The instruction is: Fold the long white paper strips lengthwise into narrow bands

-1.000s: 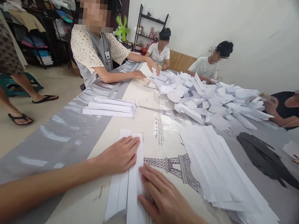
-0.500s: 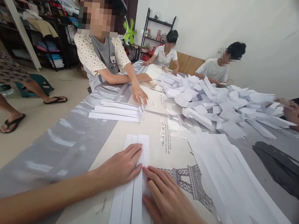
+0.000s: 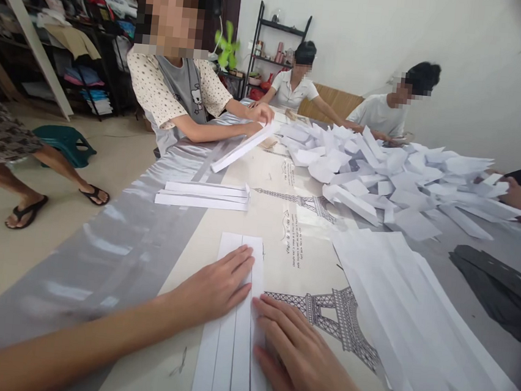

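Note:
A long white folded paper point(image 3: 225, 346) with lengthwise creases lies on the table before me. My left hand point(image 3: 217, 286) rests flat on its upper part, fingers stretched out. On its right edge lie the fingertips of my right hand point(image 3: 295, 340), which is also spread, with the palm side hidden. Farther up sit several folded white strips point(image 3: 202, 196). To the right is a stack of white sheets point(image 3: 408, 314). Beyond it spreads a large heap of folded paper pieces point(image 3: 382, 176).
The table point(image 3: 97, 266) has a grey cover and a printed tower runner. A person point(image 3: 173, 98) at the left holds a folded strip point(image 3: 244, 148). Two more people sit at the far end. A dark bag point(image 3: 495, 292) lies at right.
The person at the left has lifted a strip off the table, leaving fewer in that group. A far person's arm now reaches toward the heap. My hands have barely moved on the paper.

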Motion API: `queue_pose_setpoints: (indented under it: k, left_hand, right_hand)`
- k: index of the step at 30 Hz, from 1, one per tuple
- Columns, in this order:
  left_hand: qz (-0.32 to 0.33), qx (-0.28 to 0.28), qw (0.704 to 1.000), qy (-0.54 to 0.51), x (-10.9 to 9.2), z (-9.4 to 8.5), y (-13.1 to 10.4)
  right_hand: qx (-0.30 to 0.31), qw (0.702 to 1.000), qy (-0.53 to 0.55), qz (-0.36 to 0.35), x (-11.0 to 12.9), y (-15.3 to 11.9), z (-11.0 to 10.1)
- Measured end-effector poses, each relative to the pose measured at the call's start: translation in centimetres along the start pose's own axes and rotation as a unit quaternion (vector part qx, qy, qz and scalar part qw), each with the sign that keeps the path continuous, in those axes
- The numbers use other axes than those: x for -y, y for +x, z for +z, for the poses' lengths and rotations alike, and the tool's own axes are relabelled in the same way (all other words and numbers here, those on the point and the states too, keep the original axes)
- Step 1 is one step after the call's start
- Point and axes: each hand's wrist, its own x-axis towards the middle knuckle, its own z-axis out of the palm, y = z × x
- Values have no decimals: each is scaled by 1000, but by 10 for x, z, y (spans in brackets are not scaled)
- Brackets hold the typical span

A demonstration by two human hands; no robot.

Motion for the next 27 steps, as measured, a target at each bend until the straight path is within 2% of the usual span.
queue_pose_setpoints:
  k: [3, 8, 14, 18, 24, 27]
  left_hand:
    - [10, 13, 1000, 13, 9, 1, 2]
    - [-14, 26, 1000, -6, 28, 3, 5]
    - [-27, 31, 999, -4, 33, 3, 8]
    - [-25, 17, 1000, 2, 31, 4, 7]
    - [-26, 14, 1000, 3, 30, 5, 8]
    - [-24, 12, 1000, 1, 29, 4, 8]
  right_hand:
    - [8, 999, 33, -17, 3, 0, -10]
    - [62, 989, 55, -125, 19, -1, -10]
    - [56, 990, 59, -115, 32, -1, 4]
    - [40, 991, 52, -114, 33, -3, 5]
    - [23, 988, 38, -150, 32, -7, 7]
    - [23, 990, 41, -135, 34, -5, 8]
